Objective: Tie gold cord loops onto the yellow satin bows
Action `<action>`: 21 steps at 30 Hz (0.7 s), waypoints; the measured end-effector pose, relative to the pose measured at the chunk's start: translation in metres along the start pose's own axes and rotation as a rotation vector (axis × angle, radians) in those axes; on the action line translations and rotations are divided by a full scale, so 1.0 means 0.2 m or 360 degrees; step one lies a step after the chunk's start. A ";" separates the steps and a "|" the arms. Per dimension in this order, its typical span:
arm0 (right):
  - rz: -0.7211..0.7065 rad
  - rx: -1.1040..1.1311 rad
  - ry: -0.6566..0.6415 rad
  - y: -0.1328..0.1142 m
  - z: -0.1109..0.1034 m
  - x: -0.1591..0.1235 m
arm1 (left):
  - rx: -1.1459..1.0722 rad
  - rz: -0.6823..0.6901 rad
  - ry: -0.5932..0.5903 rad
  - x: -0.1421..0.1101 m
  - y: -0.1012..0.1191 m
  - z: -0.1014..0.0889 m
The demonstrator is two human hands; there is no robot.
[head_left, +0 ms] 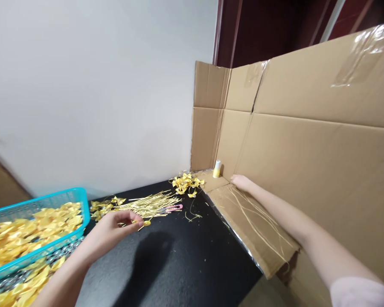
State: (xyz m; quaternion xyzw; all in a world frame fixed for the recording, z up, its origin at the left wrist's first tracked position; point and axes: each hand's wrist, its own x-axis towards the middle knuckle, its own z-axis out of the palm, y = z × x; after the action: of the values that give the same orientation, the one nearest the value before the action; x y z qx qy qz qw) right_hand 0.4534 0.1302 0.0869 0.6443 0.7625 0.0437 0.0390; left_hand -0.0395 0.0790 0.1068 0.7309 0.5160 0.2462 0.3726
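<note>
My left hand (123, 226), over the black table, pinches a small yellow ribbon bow (146, 223) between thumb and fingertips. My right arm reaches far forward, and my right hand (241, 182) is closed at the far end of some long pale-yellow threads (248, 213) lying on a cardboard flap. Its fingertips are partly hidden. A thread spool (216, 169), white above and yellow below, stands just left of that hand. Beyond my left hand lie a bundle of gold twist ties (153, 204) and small pink-handled thread snips (173, 208).
A turquoise basket (87, 204) full of yellow ribbon pieces stands at left, with silvery beads (62, 252) and more yellow ribbon pieces (35, 279) beside it. Finished-looking yellow bows (187, 183) are heaped by the wall. A tall cardboard screen (320, 162) rises along the right.
</note>
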 end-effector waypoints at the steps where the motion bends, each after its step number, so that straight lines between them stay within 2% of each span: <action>1: 0.0021 0.0098 0.0076 0.02 -0.05 -0.01 | 0.0007 0.0015 0.0006 0.00 0.00 0.00; 4: 0.0102 0.0454 0.0407 0.05 -0.22 -0.06 | 0.0025 0.0035 0.0041 0.00 0.02 0.00; 7: 0.0152 0.0923 0.0819 -0.02 -0.35 -0.11 | -0.0039 -0.0025 0.0080 -0.02 0.06 0.00; 9: 0.0153 0.1321 0.1067 -0.15 -0.39 -0.13 | -0.0197 -0.0113 0.0176 -0.03 0.10 0.01; 11: 0.0115 0.1751 0.1246 -0.35 -0.42 -0.14 | -0.0570 -0.0193 0.0358 -0.05 0.12 0.01; 12: 0.0092 0.1962 0.1298 -0.47 -0.42 -0.15 | -0.0640 -0.0219 0.0421 -0.05 0.13 0.01; 15: -0.0004 0.2504 0.1295 -0.88 -0.43 -0.15 | -0.0751 -0.0254 0.0511 -0.06 0.14 0.02; 17: -0.0035 0.2886 0.1140 -1.15 -0.42 -0.16 | -0.0859 -0.0251 0.0540 -0.06 0.13 0.02; 19: -0.0069 0.3032 0.0997 -1.39 -0.41 -0.15 | -0.1005 -0.0222 0.0575 -0.06 0.13 0.03; 21: -0.0084 0.3115 0.0898 -1.56 -0.39 -0.14 | -0.1162 -0.0171 0.0638 -0.06 0.14 0.05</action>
State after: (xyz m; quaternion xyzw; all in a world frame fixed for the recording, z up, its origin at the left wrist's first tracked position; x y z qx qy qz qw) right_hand 0.1440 0.0495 0.1277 0.3426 0.4590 -0.4497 -0.6854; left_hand -0.0198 0.0604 0.1231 0.4607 0.4946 0.5304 0.5117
